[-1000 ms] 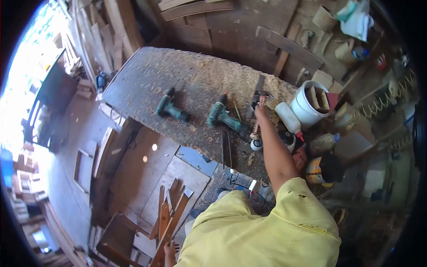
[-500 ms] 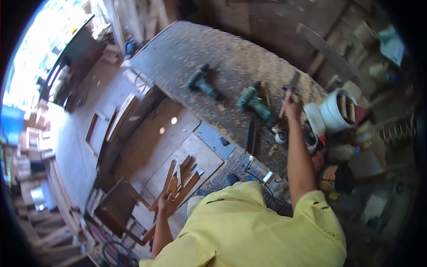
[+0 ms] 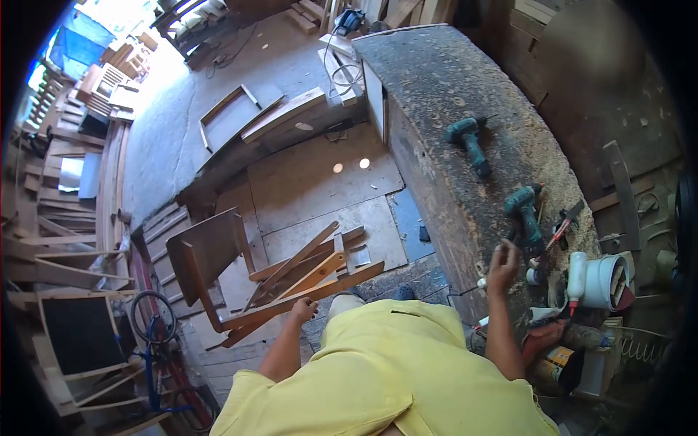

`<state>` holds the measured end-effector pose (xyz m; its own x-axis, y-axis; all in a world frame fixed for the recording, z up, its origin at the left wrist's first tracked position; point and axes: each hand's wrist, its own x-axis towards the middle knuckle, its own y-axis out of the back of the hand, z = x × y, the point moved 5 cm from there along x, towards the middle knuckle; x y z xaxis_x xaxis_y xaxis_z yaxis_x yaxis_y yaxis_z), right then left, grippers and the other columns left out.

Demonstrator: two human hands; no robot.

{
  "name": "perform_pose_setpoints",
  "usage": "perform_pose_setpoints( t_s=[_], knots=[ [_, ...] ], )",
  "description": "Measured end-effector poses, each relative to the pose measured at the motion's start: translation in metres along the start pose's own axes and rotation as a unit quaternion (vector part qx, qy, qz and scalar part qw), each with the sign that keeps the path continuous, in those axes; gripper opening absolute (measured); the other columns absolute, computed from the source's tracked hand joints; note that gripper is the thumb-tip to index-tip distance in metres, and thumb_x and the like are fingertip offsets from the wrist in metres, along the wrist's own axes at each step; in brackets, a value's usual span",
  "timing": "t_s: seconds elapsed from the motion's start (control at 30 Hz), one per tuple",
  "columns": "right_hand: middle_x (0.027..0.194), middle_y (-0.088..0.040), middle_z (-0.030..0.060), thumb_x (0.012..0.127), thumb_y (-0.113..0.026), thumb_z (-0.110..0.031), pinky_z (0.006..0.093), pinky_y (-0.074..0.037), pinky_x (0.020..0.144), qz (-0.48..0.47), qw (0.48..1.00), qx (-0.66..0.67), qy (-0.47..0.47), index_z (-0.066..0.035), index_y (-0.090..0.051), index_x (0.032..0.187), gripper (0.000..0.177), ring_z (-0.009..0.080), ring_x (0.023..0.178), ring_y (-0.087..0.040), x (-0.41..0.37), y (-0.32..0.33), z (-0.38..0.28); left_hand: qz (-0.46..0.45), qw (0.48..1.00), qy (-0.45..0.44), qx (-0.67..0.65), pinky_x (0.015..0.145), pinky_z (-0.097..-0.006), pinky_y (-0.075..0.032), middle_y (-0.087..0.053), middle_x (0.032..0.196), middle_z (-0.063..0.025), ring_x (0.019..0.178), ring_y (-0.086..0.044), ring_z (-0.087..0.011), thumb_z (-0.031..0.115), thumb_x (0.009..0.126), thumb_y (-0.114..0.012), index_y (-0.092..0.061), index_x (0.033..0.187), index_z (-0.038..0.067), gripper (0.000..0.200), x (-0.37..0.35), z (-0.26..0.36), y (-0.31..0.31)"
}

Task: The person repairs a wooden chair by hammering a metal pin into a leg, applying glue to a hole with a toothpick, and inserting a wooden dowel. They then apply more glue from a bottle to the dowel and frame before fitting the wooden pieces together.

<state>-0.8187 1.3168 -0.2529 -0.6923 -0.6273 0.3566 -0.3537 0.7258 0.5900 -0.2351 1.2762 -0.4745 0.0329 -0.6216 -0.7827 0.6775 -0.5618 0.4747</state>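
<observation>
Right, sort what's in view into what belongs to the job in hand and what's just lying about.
Likely part of the job:
- wooden frame, by the left hand
- nearer drill, by the right hand

Likely just lying about:
- bucket
- blue tarp
- black panel

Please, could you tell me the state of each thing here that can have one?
Right hand: fingers loosely bent, nothing visible inside.
Left hand: beside wooden frame; grip unclear.
Far cordless drill: lying down, bit fitted.
Near cordless drill: lying down.
Workbench: strewn with shavings.
White bucket: uncovered, holding wood pieces.
White bottle: red tip on.
</observation>
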Motion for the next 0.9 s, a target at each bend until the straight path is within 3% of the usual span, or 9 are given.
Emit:
perform_pose_setpoints(
  t_s=[0.1, 0.17, 0.3, 0.5, 0.63, 0.73, 0.77, 0.83, 0.9],
  knots=[
    [0.089, -0.064, 0.0107, 0.090, -0.058, -0.014, 0.0352, -0.049, 0.070, -0.099, 0.993, 0.048, -0.044, -0.002, -0.062, 0.105, 0.020, 0.0215, 0.076, -0.061, -0.041, -0.056, 0.000, -0.006, 0.999, 0.017, -0.035, 0.056, -0.0311, -0.051, -0.071, 0.078, -0.0079, 0.061, -0.065, -0.0158, 0.032, 0.090, -0.061, -0.066, 0.095, 0.002, 0.031, 0.010, -0.025, 0.018],
    [0.081, -0.066, 0.0094, 0.087, -0.061, -0.017, 0.0347, -0.050, 0.068, -0.248, 0.959, 0.046, -0.128, -0.003, -0.064, 0.103, 0.022, 0.0203, 0.072, -0.062, -0.069, -0.093, -0.002, -0.003, 0.998, 0.008, -0.070, 0.053, -0.0303, -0.050, -0.071, 0.078, -0.0089, 0.060, -0.065, -0.0155, 0.033, 0.090, -0.060, -0.066, 0.094, 0.001, 0.032, 0.019, -0.030, 0.036],
    [0.081, -0.067, 0.0100, 0.084, -0.065, -0.022, 0.0335, -0.051, 0.071, -0.418, 0.902, -0.014, -0.106, -0.004, -0.066, 0.103, 0.026, 0.0199, 0.075, -0.064, -0.105, -0.125, -0.031, -0.019, 0.990, 0.007, -0.142, 0.050, -0.0293, -0.049, -0.071, 0.081, -0.0102, 0.056, -0.062, -0.0150, 0.029, 0.091, -0.058, -0.064, 0.092, 0.000, 0.030, 0.051, -0.046, 0.065],
    [0.086, -0.069, 0.0116, 0.084, -0.065, -0.024, 0.0343, -0.051, 0.074, -0.442, 0.879, -0.043, -0.173, -0.005, -0.066, 0.103, 0.028, 0.0221, 0.079, -0.066, -0.142, -0.129, -0.055, -0.046, 0.989, -0.085, -0.114, 0.054, -0.0319, -0.050, -0.070, 0.082, -0.0096, 0.062, -0.064, -0.0152, 0.028, 0.090, -0.059, -0.065, 0.091, 0.001, 0.028, 0.119, -0.007, 0.084],
    [0.084, -0.068, 0.0096, 0.084, -0.066, -0.021, 0.0323, -0.050, 0.072, -0.395, 0.895, -0.067, -0.196, -0.004, -0.066, 0.101, 0.024, 0.0180, 0.077, -0.064, -0.170, -0.095, -0.046, -0.061, 0.979, -0.185, 0.054, 0.088, -0.0366, -0.047, -0.069, 0.101, -0.0173, 0.098, -0.064, -0.0286, 0.029, 0.087, -0.063, -0.066, 0.103, 0.000, 0.034, 0.165, 0.060, 0.052],
    [0.087, -0.068, 0.0114, 0.084, -0.066, -0.024, 0.0339, -0.050, 0.074, -0.398, 0.880, -0.129, -0.224, -0.003, -0.067, 0.101, 0.027, 0.0195, 0.079, -0.064, -0.180, -0.068, -0.056, -0.059, 0.964, -0.258, -0.001, 0.094, -0.0380, -0.045, -0.064, 0.115, -0.0196, 0.103, -0.063, -0.0325, 0.034, 0.081, -0.069, -0.061, 0.115, 0.001, 0.048, 0.221, 0.079, 0.001],
    [0.087, -0.068, 0.0121, 0.084, -0.066, -0.026, 0.0344, -0.050, 0.074, -0.394, 0.876, -0.132, -0.244, -0.003, -0.067, 0.100, 0.028, 0.0203, 0.080, -0.064, -0.188, -0.056, -0.055, -0.072, 0.960, -0.271, -0.001, 0.094, -0.0380, -0.045, -0.064, 0.115, -0.0196, 0.103, -0.063, -0.0325, 0.034, 0.081, -0.069, -0.061, 0.115, 0.001, 0.048, 0.220, 0.092, -0.010],
    [0.088, -0.068, 0.0129, 0.084, -0.066, -0.028, 0.0349, -0.049, 0.075, -0.386, 0.872, -0.139, -0.267, -0.003, -0.067, 0.099, 0.030, 0.0211, 0.081, -0.065, -0.210, -0.034, -0.043, 0.041, 0.947, -0.292, 0.126, 0.089, -0.0377, -0.049, -0.061, 0.119, -0.0196, 0.095, -0.064, -0.0335, 0.032, 0.080, -0.070, -0.059, 0.116, 0.000, 0.050, 0.202, 0.112, -0.015],
    [0.090, -0.068, 0.0147, 0.083, -0.067, -0.032, 0.0367, -0.049, 0.076, -0.372, 0.873, -0.149, -0.279, -0.002, -0.066, 0.099, 0.034, 0.0245, 0.083, -0.065, -0.241, -0.008, -0.006, -0.046, 0.961, -0.268, 0.055, 0.082, -0.0378, -0.051, -0.064, 0.110, -0.0194, 0.088, -0.064, -0.0324, 0.029, 0.080, -0.067, -0.061, 0.109, 0.000, 0.042, 0.187, 0.122, -0.026]
  ],
)
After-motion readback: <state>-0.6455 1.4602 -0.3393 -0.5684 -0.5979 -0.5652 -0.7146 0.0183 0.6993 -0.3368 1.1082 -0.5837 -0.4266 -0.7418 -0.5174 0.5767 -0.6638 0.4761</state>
